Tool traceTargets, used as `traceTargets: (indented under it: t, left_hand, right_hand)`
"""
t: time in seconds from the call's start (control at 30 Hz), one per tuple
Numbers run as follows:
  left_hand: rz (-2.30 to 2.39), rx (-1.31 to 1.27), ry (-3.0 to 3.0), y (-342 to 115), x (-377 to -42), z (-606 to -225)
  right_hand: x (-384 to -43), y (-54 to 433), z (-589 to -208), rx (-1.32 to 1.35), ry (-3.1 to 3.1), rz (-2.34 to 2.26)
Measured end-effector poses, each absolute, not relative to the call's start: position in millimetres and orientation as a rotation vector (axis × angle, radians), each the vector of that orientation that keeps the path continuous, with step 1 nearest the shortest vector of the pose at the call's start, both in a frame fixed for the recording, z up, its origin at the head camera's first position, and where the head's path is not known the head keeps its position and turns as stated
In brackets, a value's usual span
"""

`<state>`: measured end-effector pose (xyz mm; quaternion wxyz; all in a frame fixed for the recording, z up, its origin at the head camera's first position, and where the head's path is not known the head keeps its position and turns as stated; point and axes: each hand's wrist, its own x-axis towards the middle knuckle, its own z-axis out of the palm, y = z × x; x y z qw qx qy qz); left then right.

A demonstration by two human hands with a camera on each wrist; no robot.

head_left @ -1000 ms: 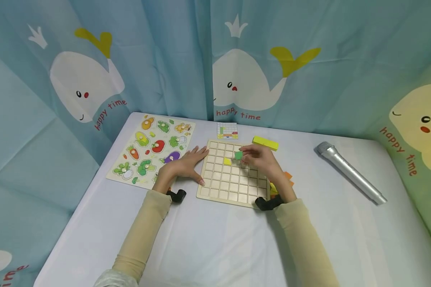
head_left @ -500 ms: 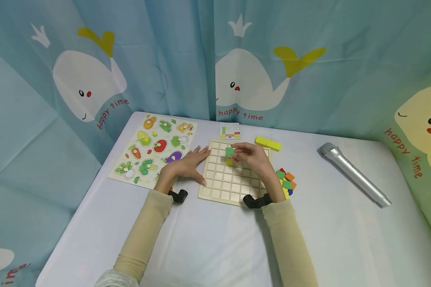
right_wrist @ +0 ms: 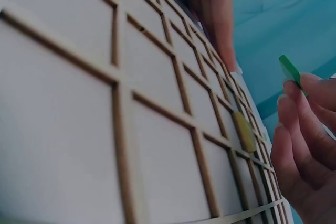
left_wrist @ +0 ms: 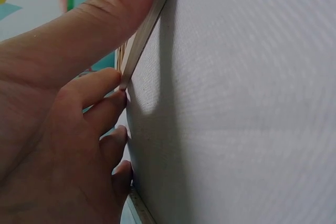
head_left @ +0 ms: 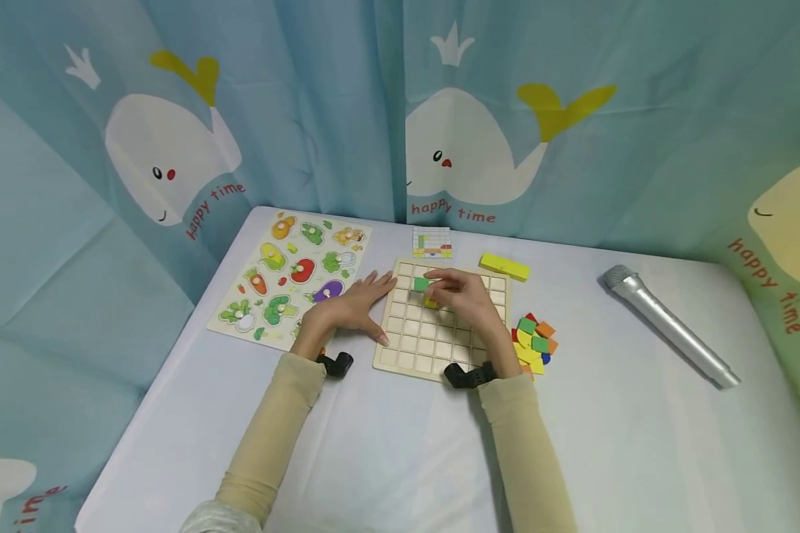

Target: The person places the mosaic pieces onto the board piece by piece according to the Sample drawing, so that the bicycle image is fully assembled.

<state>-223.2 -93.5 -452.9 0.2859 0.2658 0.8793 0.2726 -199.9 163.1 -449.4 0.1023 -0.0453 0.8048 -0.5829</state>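
A green square tile [head_left: 421, 284] is pinched between the thumb and fingers of my right hand [head_left: 463, 297], above the upper left part of a wooden grid board [head_left: 412, 327]. In the right wrist view the green tile [right_wrist: 290, 71] is tilted up, apart from the grid. Just below it a yellow tile [right_wrist: 244, 132] sits in a cell, partly covered by my fingers in the head view. My left hand [head_left: 348, 309] spreads its fingers along the board's left edge. The left wrist view shows its thumb [left_wrist: 113, 11] and fingertips against the board's side.
Loose coloured tiles [head_left: 532, 346] lie right of the board. A yellow block [head_left: 504, 267] and a small pattern card [head_left: 432, 243] are behind it. A vegetable puzzle board [head_left: 292, 270] lies at the left, partly under my left hand, and a silver microphone [head_left: 673, 326] far right.
My right hand has moved left over the board with the green tile, uncovering the loose tiles on the right. My left hand stays at the board's edge. The head view has shifted slightly.
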Motion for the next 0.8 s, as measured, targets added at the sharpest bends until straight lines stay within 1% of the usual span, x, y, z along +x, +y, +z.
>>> traceTargets:
  t: [0.1,0.4,0.8]
  left_hand:
    - [0.731,0.707,2.354,-93.9,-223.0,-452.2]
    - [0.709,0.72,2.361,-94.7,-220.3,-448.5]
    - [0.719,0.727,2.367,-93.6,-219.2,-448.6]
  right_hand:
    - [-200.8,161.9,-454.6,-0.119,2.399,-1.683]
    - [-201.6,155.9,-466.3,-0.185,2.562,-1.522]
    - [-199.4,149.6,-466.2,-0.249,2.638,-1.421]
